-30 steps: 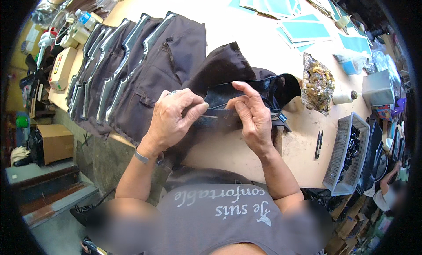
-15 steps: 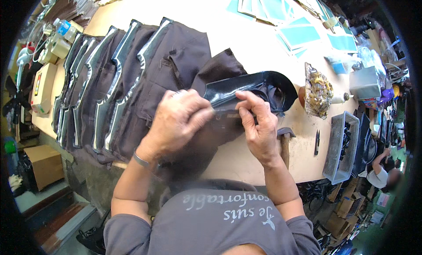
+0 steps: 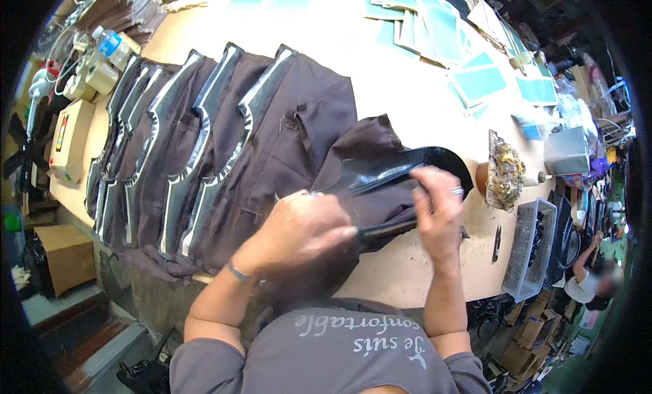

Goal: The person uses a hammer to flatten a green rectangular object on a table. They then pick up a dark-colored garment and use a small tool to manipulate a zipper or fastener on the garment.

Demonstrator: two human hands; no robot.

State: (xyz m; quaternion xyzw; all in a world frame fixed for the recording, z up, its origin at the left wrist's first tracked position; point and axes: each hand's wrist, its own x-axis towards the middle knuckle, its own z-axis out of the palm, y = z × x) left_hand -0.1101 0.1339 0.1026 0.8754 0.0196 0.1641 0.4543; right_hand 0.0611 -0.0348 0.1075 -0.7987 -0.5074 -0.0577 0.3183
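Observation:
In front of me on the table lies a dark brown fabric piece (image 3: pixel 316 272) with a glossy black band (image 3: pixel 380 171) curving round its far and right side, like an unfinished bag part. My left hand (image 3: pixel 305 224) is closed over the fabric at the band's left end, fingers curled and slightly blurred. What sits between its fingertips is partly hidden. Over the band's right end hovers my right hand (image 3: pixel 438 200), its thumb and forefinger bent and apart. To the left, several similar brown fabric pieces (image 3: pixel 272 163) overlap in a row, each edged with glossy black strips.
An amber lumpy block (image 3: pixel 504 170) stands right of the work. Beyond my right hand are a black pen (image 3: pixel 497 243) and a grey basket (image 3: pixel 526 258) of dark bits. Teal-and-white sheets (image 3: pixel 479 82) lie far right; a cream box (image 3: pixel 70 139) sits far left.
The band and fabric appear lower and farther right in view, as does the whole table. My right hand has shifted right along the band. The hammer seen beside it before is now mostly covered.

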